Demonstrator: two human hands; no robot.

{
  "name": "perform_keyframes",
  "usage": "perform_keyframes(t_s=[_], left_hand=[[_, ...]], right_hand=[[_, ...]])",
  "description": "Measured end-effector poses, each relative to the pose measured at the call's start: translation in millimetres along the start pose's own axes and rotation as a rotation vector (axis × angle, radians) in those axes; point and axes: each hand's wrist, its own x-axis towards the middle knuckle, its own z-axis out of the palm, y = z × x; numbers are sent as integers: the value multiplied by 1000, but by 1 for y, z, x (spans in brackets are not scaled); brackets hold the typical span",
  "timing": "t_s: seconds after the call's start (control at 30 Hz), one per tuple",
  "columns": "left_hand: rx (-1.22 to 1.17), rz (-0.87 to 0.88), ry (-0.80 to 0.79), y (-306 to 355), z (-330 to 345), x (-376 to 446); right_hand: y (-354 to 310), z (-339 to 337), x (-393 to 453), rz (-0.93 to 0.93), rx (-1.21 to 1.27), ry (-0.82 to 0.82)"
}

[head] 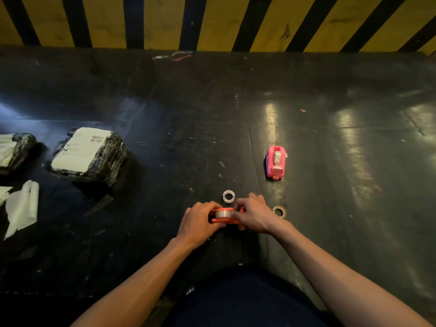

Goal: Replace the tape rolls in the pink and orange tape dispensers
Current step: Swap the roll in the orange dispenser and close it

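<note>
The orange tape dispenser (225,220) lies on the black table (330,208) close in front of me, with a clear tape roll (223,212) seated in it. My left hand (199,221) grips its left end. My right hand (254,214) holds its right end, fingertips on the roll. A white empty tape core (228,196) lies just behind the dispenser. A brownish ring-shaped core (279,211) lies to the right of my right hand. The pink tape dispenser (276,162) stands farther back on the right, with a roll in it.
A parcel wrapped in black plastic with a white label (88,154) sits at the left, another (14,151) at the far left edge. White paper scraps (22,208) lie near them. A yellow and black striped wall (224,22) closes the table's far side.
</note>
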Motion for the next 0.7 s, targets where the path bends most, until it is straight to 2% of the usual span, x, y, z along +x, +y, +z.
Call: perform_keyframes(t_s=[0.17, 0.33, 0.6, 0.7], left_hand=[[-32, -53, 10, 3, 1, -6], [-56, -110, -44, 4, 1, -6], [-54, -117, -69, 3, 3, -4], [-36, -101, -84, 3, 5, -3]], right_hand=[[4, -9, -17, 119, 273, 48], [18, -8, -29, 234, 493, 121], [26, 18, -23, 485, 961, 148], [23, 23, -22, 521, 1038, 167]])
